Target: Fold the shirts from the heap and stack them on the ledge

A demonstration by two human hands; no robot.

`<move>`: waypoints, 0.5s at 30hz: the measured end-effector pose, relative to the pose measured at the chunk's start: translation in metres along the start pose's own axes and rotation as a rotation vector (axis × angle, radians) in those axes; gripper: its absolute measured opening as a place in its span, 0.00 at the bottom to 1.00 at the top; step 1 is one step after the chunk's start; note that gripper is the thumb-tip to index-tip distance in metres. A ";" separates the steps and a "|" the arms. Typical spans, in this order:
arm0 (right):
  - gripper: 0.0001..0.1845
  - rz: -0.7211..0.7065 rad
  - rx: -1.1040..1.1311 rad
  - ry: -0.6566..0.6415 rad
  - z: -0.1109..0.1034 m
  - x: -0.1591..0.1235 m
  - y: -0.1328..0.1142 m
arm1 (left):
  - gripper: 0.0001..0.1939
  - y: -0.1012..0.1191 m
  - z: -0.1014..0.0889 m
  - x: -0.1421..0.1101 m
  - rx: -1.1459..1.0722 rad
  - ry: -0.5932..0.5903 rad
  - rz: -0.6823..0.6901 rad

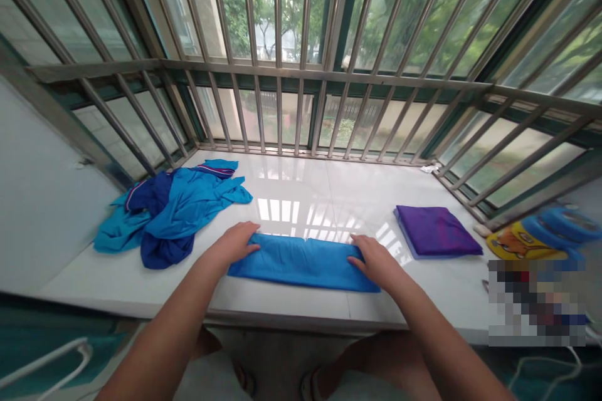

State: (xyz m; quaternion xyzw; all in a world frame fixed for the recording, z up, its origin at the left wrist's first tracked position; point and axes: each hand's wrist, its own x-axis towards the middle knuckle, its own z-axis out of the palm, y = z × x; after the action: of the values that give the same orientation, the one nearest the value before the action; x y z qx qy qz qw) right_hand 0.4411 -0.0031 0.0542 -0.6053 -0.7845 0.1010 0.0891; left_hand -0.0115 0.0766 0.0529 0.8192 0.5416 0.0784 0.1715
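A blue cloth (305, 264), folded into a long flat strip, lies across the white ledge in front of me. My left hand (239, 243) grips its far left corner, thumb on top and fingers at the far edge. At the far right corner, my right hand (371, 257) holds the cloth in the same manner. Its kind of garment or fabric piece cannot be made out. To the left is a crumpled heap of light and dark blue clothing (188, 207) with striped trim. A folded purple cloth (439, 232) rests flat on the right.
The white ledge (301, 188) runs up to a barred window (301, 81). A yellow and blue container (531, 238) stands at the right end, beside a pixelated patch. A white wall (42, 200) bounds the left. My legs are below the front edge.
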 end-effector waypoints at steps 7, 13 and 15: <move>0.07 0.029 0.018 -0.172 -0.026 0.028 0.004 | 0.07 0.000 -0.035 0.027 -0.039 -0.119 0.072; 0.15 -0.113 -0.076 0.169 -0.028 -0.014 0.008 | 0.09 -0.004 -0.019 -0.023 -0.098 0.223 0.244; 0.17 -0.131 -0.095 0.118 -0.012 -0.036 0.009 | 0.12 -0.005 0.002 -0.047 -0.072 0.174 0.203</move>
State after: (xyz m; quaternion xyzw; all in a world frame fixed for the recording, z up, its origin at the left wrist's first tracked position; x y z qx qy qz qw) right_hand 0.4618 -0.0350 0.0627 -0.5613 -0.8196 0.0220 0.1129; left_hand -0.0341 0.0356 0.0521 0.8531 0.4658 0.1855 0.1443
